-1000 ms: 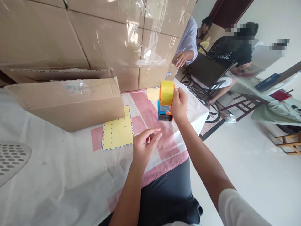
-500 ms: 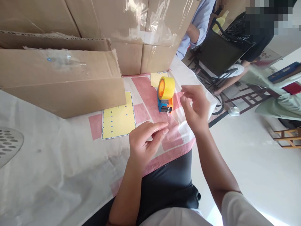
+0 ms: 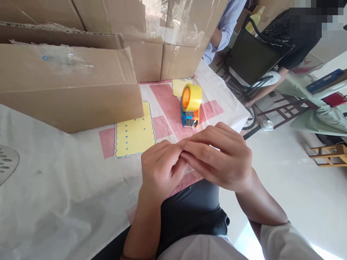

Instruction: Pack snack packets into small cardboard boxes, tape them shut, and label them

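My left hand and my right hand meet fingertip to fingertip above the table's near edge, pinched on a small piece of clear tape that is mostly hidden by the fingers. Just beyond them a tape dispenser stands on the cloth; it is orange and blue and carries a yellow roll. Neither hand touches it. A yellow card with a dotted pattern lies to the left of the dispenser.
A long cardboard box lies at the left, with taped boxes stacked behind it. A perforated metal disc sits at the far left edge. Two other people sit by a black chair at the upper right. White-and-pink cloth covers the table.
My right hand set the tape dispenser down on the cloth and came back with a strip of clear tape. Both hands have now closed together near the table's edge.
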Demonstrator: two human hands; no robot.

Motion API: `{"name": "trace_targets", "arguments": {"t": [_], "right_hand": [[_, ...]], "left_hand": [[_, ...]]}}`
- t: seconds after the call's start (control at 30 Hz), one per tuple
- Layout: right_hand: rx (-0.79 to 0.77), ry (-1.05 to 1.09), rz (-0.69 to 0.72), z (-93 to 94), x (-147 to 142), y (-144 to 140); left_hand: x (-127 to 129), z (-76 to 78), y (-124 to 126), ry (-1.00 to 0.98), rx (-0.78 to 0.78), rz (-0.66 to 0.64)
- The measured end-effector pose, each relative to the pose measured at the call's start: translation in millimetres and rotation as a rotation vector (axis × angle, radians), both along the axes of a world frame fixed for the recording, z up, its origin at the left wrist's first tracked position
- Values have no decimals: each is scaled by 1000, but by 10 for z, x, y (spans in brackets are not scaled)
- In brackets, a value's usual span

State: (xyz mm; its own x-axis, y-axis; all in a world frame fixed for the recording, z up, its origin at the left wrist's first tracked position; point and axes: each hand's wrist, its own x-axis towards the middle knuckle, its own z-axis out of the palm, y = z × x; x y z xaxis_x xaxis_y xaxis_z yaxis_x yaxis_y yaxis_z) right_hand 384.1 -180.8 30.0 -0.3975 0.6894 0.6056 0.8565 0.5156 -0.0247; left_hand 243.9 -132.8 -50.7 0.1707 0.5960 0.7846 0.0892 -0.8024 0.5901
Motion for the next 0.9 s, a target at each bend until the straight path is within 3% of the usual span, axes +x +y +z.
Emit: {"name": "trace_targets", "arguments": {"t": [0.4,0.7,0.77,0.9], "right_hand": [[-319,-133,-61,142,0,-63],[-258,-378,-7,160,34,-45],[-266,-412,19,180,51,-31],[-392,-351,153,234,108,-21]], "left_hand": [[-126,-8,8,295,9,21],[-113,-5,22,317,4,-41],[-135,14,7,308,-52,-101],[-208,93,-32,288,-217,-342]]}}
